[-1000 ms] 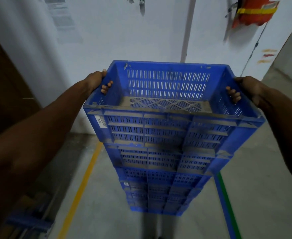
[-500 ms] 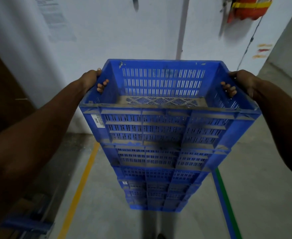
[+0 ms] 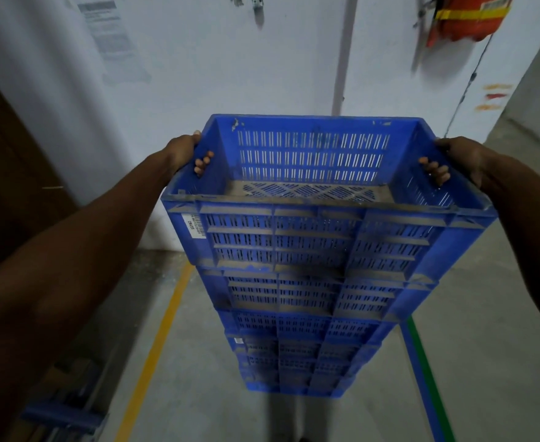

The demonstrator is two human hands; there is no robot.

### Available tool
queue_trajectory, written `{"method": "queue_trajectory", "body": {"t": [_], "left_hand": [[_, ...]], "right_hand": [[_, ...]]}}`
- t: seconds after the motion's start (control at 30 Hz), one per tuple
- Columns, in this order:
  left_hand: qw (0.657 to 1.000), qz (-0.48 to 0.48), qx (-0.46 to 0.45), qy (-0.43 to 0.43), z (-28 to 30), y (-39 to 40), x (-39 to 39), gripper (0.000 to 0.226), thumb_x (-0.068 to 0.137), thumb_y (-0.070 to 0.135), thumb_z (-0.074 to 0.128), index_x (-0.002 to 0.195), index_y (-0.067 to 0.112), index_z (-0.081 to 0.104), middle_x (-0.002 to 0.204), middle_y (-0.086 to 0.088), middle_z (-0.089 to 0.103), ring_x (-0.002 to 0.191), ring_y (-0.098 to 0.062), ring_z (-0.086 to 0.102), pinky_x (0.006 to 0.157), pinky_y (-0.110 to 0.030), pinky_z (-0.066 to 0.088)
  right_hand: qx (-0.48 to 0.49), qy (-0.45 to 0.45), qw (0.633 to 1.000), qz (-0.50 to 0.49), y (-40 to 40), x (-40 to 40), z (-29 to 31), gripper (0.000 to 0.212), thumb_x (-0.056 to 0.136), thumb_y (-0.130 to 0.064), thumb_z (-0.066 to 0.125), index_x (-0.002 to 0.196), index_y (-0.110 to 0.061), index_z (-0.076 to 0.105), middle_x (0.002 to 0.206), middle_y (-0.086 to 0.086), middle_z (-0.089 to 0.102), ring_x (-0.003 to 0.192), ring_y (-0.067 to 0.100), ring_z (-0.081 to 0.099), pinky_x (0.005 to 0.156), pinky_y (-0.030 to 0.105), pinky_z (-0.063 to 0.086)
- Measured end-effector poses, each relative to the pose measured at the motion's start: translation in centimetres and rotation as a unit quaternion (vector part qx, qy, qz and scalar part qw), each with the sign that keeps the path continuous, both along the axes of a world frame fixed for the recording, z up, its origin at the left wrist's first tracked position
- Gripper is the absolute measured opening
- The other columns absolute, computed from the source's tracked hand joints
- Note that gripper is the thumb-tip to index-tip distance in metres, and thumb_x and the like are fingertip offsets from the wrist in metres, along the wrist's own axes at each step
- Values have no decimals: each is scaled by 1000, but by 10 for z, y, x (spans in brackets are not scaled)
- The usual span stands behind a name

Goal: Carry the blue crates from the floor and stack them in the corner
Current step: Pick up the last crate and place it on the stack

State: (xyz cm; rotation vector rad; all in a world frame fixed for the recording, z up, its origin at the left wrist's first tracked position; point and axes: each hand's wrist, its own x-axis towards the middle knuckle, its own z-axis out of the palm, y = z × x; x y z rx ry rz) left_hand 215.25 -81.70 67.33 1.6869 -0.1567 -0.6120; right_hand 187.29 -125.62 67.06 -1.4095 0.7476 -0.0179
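Note:
A dusty blue slotted crate (image 3: 319,237) sits at the top of a tall stack of several blue crates (image 3: 300,349) standing on the floor by the white wall. My left hand (image 3: 186,153) grips the top crate's left rim, fingertips curled inside. My right hand (image 3: 453,161) grips its right rim the same way. The top crate is empty, with a dusty slotted floor. A small white label is stuck on its near left corner.
The white wall (image 3: 262,74) stands just behind the stack, with a grey pipe and a red extinguisher (image 3: 466,20) at top right. A yellow floor line (image 3: 154,352) runs left of the stack, a blue-green line (image 3: 421,378) right. A brown door (image 3: 10,173) and blue frame lie left.
The top crate has barely shifted; it looks slightly lower and settled on the stack. Both hands keep their grip on the rims.

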Motion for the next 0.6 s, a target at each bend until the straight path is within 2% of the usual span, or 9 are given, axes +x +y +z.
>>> {"method": "queue_trajectory", "body": {"t": [0.3, 0.43, 0.53, 0.6], "left_hand": [[998, -28, 52, -27, -1, 8, 8, 58, 106, 53, 22, 79, 10, 51, 68, -6, 46, 46, -14, 38, 42, -23, 39], [996, -35, 72, -44, 2, 9, 3, 58, 107, 53, 22, 79, 11, 50, 66, -6, 48, 49, -16, 41, 50, -26, 43], [988, -24, 118, -98, 5, 11, 0, 57, 106, 53, 28, 86, 7, 54, 69, -12, 56, 55, -23, 51, 61, -33, 47], [973, -3, 174, -154, 7, 13, 1, 61, 104, 56, 33, 99, 2, 60, 81, -16, 66, 67, -29, 62, 68, -35, 51]], "right_hand": [[-20, 0, 1000, -17, 8, 0, 1, 52, 106, -48, 24, 79, -12, 50, 53, -3, 45, 36, 6, 34, 35, 16, 31], [-22, 17, 1000, -13, 11, -6, 7, 50, 105, -49, 27, 77, -14, 50, 61, -2, 43, 44, 9, 36, 39, 18, 36], [-50, 28, 998, -9, 21, -14, 17, 44, 106, -41, 30, 80, -12, 52, 64, 2, 45, 52, 14, 41, 46, 24, 43], [-83, 29, 996, -8, 30, -19, 22, 39, 107, -36, 33, 87, -10, 53, 67, 6, 49, 59, 18, 45, 55, 29, 46]]}}
